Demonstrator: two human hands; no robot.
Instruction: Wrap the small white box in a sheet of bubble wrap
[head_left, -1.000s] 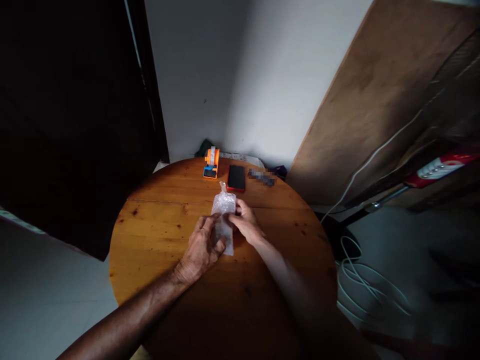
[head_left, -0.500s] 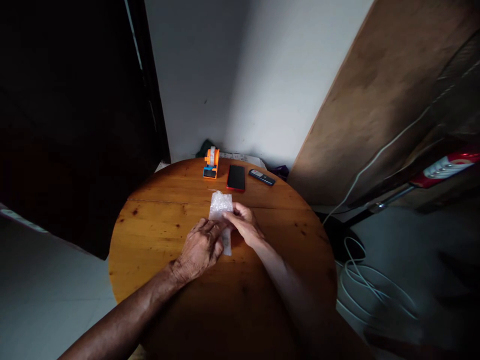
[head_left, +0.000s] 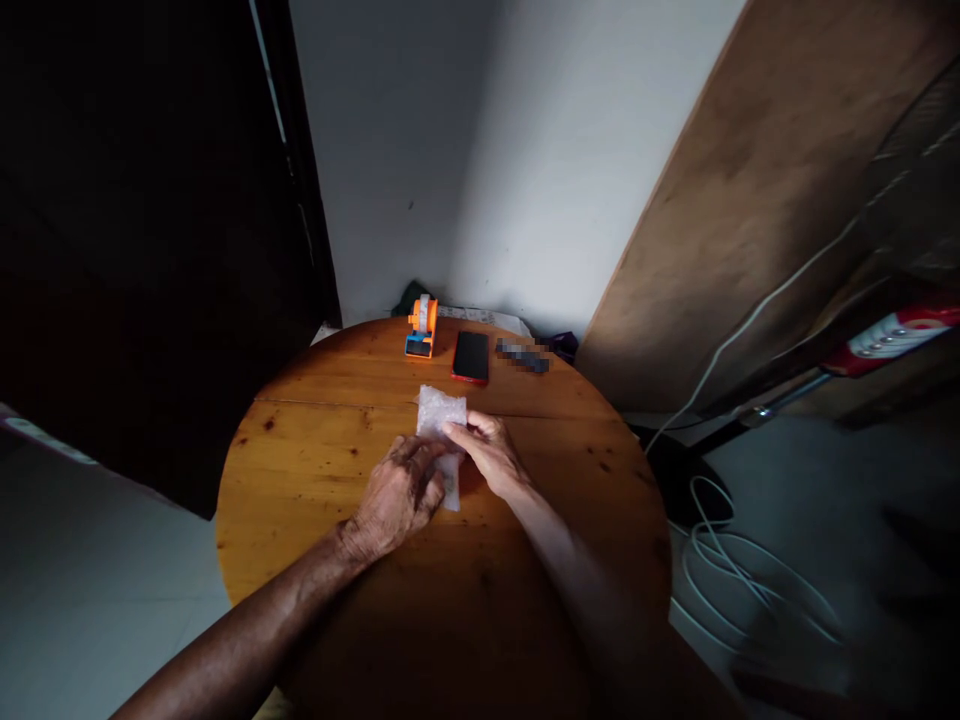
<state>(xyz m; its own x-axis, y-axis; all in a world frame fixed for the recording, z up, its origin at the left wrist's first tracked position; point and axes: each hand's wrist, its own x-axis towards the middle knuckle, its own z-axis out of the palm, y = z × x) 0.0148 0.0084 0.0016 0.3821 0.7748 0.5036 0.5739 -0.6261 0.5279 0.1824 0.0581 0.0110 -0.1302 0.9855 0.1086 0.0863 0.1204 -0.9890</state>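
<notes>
A small whitish, see-through piece of bubble wrap [head_left: 442, 408] is between my hands, over the middle of the wooden table. My right hand [head_left: 491, 455] grips its right edge, thumb on top and fingers behind. On the other side, my left hand [head_left: 401, 492] has its curled fingers on the wrap's left and middle part, hiding some of it. A lower strip of the wrap shows below the fingers. Whether anything lies inside the wrap, I cannot tell.
At the far side of the round table [head_left: 300, 470] stand an orange and blue tape dispenser [head_left: 420, 328], a phone in a red case [head_left: 470, 357] and a blurred dark object [head_left: 523, 355]. A wall rises behind. White cable [head_left: 735, 560] lies coiled on the floor at right.
The upper part of the bubble wrap has shifted slightly and looks flatter. Both hands keep nearly the same place on it, with small finger movements.
</notes>
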